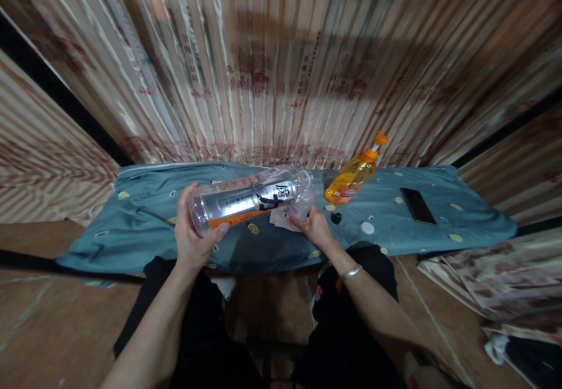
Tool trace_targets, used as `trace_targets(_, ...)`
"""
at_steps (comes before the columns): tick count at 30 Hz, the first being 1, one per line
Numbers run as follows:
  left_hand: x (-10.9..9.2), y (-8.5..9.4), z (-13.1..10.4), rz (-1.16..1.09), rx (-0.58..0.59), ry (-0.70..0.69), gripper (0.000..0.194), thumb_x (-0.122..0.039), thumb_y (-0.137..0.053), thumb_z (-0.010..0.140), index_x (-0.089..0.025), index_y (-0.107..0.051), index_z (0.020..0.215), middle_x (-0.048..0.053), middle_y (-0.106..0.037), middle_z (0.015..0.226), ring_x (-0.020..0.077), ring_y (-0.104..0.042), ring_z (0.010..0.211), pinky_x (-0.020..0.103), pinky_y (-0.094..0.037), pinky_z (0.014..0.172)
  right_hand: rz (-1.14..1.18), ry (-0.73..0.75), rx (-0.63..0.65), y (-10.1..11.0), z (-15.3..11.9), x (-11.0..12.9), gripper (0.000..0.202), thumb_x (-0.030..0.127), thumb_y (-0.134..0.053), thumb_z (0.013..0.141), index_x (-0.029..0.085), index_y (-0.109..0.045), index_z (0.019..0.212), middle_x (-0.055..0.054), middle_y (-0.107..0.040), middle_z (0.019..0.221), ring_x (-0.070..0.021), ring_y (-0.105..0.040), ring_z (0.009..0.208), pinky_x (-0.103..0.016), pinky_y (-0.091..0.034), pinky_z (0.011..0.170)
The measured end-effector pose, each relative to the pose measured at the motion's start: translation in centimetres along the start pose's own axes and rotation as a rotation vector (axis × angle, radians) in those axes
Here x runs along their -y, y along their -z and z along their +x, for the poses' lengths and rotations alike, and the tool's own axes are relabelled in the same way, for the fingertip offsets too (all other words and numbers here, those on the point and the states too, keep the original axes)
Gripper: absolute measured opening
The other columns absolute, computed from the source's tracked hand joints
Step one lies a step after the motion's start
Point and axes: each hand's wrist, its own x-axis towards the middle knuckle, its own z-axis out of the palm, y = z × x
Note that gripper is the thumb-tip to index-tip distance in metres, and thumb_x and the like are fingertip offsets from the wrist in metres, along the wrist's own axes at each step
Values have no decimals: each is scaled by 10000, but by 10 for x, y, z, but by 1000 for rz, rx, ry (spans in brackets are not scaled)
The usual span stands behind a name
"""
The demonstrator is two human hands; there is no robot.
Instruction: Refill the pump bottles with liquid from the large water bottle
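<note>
My left hand (pixel 194 231) is wrapped round the base end of a large clear plastic bottle (pixel 246 198) with a silver and orange label. The bottle lies tilted nearly level above the cloth, its neck pointing right. At the neck, my right hand (pixel 317 226) is closed on a small clear plastic container (pixel 302 198), whose exact kind I cannot make out. The bottle's mouth is at or just over this container; whether they touch is unclear. Under them a white printed packet or tissue (pixel 281 219) shows partly on the cloth.
A pump bottle of orange-yellow liquid (pixel 351 178) stands to the right on the teal cloth-covered table (pixel 144 219). Near it lie a small black cap (pixel 336 218) and a white round lid (pixel 367 228). Farther right is a phone (pixel 418 205). A striped curtain (pixel 272 72) hangs behind.
</note>
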Motion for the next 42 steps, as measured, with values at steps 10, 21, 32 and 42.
trace_targets(10,-4,0,1,21,-13,-12,884,-561,-812,680,-226,-504,1438,154,-595,1354,356,-617,1193,580,-478,1071,2,14,-24,0,0,1,495,366,-781,815,148,-573,1208,-106,-778,964,-292,-769,885,-327,-576,722)
trace_targets(21,-5,-1,1,12,-19,31,917,-593,-819,639,-222,-502,1416,153,-588,1365,356,-601,1223,559,-456,1094,22,-4,-17,-1,0,0,492,336,-784,817,170,-565,1225,-91,-768,1008,-280,-764,952,-358,-585,814)
trace_targets(32,-5,-2,1,12,-25,7,887,-582,-814,658,-235,-510,1416,137,-599,1326,340,-614,1186,528,-486,1069,36,10,-35,-3,1,-3,463,341,-794,800,179,-584,1180,-72,-754,938,-296,-765,930,-329,-573,752)
trace_targets(42,-6,-2,1,11,-21,12,918,-599,-817,647,-211,-505,1418,156,-603,1325,351,-619,1183,550,-482,1071,37,6,-37,-4,1,-3,475,340,-791,808,160,-571,1188,-91,-765,948,-297,-766,913,-347,-580,751)
